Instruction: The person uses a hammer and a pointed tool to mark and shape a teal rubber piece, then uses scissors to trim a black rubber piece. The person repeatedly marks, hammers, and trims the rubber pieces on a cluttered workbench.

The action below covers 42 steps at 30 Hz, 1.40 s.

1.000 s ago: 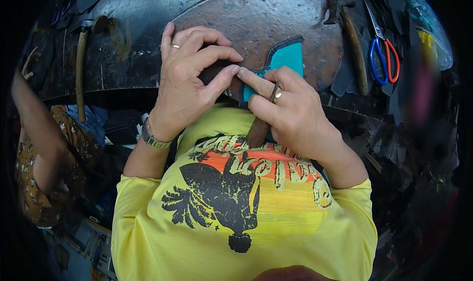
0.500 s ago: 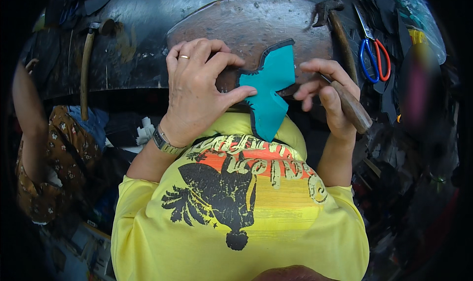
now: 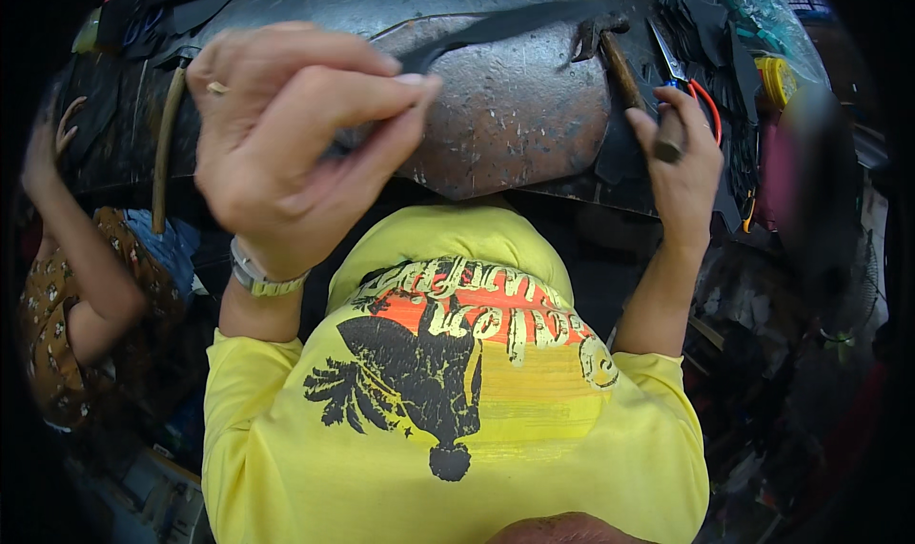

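My left hand (image 3: 295,143) is raised over the near left part of the worn brown board (image 3: 519,115), thumb and fingers pinched together. From its fingertips a thin dark piece of material (image 3: 505,27) stretches right across the board's far edge, seen almost edge-on and blurred. My right hand (image 3: 691,177) is closed round a tool with a wooden handle (image 3: 669,149), whose butt points toward me; its working end is hidden. Just beyond that hand lie the scissors (image 3: 707,105) with red and blue handles, partly covered by my fingers. A hammer (image 3: 621,72) rests beside them.
Another hammer (image 3: 168,143) lies at the left of the dark table (image 3: 315,5), its handle overhanging the edge. Dark cut pieces (image 3: 694,20) and a yellow round item (image 3: 777,82) sit at the right. Another person's arm (image 3: 91,258) is at far left.
My left hand has lifted and moved left. The teal piece with a black edge no longer shows its teal face; a dark piece is in that hand. My right hand moved toward the scissors with its tool.
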Motion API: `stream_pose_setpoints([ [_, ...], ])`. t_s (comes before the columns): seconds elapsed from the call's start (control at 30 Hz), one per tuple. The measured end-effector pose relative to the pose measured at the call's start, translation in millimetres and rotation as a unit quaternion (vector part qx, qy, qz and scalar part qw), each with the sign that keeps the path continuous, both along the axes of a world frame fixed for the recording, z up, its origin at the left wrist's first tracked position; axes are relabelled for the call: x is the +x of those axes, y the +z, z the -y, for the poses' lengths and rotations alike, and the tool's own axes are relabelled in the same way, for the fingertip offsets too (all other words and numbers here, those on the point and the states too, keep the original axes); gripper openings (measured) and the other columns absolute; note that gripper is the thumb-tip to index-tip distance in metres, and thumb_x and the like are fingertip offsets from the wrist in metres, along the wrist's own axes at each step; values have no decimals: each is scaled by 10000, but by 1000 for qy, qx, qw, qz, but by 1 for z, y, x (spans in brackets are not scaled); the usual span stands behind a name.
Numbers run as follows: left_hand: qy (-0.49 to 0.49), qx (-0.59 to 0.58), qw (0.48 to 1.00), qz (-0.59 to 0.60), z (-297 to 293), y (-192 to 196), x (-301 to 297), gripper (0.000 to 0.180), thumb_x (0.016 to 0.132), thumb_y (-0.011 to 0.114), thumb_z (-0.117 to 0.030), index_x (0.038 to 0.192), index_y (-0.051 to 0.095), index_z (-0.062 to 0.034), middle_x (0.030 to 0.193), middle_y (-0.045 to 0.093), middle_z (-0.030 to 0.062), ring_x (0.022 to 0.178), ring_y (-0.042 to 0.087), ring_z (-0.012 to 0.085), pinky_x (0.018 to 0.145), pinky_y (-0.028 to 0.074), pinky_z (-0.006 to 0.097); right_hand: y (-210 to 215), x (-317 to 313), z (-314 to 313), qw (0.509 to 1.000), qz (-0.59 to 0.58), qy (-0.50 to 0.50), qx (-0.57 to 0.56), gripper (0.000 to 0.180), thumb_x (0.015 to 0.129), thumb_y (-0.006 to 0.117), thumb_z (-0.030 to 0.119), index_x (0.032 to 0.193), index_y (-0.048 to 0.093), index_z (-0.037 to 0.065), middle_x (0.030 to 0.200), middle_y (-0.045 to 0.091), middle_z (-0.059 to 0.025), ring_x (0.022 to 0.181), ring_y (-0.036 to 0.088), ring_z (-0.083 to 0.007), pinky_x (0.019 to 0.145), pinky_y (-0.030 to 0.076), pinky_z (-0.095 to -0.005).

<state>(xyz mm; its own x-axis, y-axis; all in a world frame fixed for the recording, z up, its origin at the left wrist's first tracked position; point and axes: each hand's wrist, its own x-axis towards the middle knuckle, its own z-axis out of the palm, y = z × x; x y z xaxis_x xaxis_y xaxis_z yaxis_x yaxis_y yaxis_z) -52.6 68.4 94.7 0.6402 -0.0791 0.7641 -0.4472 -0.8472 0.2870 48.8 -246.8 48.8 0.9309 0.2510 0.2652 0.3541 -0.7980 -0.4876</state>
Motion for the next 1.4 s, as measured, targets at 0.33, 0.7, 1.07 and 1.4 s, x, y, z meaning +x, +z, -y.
stream_pose_setpoints([
  [0.33,-105,-100,959,-242,4,-83,29,249,850,785,-264,1028,744,-95,1167,645,83,1104,621,269,983,459,400,-31,41,14,999,43,-20,-7,270,896,729,118,1144,662,34,926,703,-205,860,695,-387,779,532,-427],
  [0.7,-42,-18,967,-251,-9,-92,36,286,861,750,-243,1124,756,-133,1275,667,42,1262,568,242,1115,354,428,1,-47,-33,965,-192,175,42,457,850,810,42,1273,635,41,1056,729,-168,951,734,-236,833,560,-327],
  [1.07,-35,-40,975,-218,-8,-98,36,253,842,756,-232,1081,760,-148,1236,668,23,1219,577,250,1083,373,428,7,-51,-40,976,-176,117,47,496,880,765,-34,1353,622,6,1203,709,-102,1100,639,-117,987,502,-292],
  [1.4,-38,-29,972,-228,-3,-97,34,216,852,731,-211,1063,770,-182,1252,653,19,1254,555,243,1085,367,425,-2,-56,-35,977,-175,104,67,476,902,764,43,1357,621,33,1140,729,-116,1086,655,-130,964,493,-283],
])
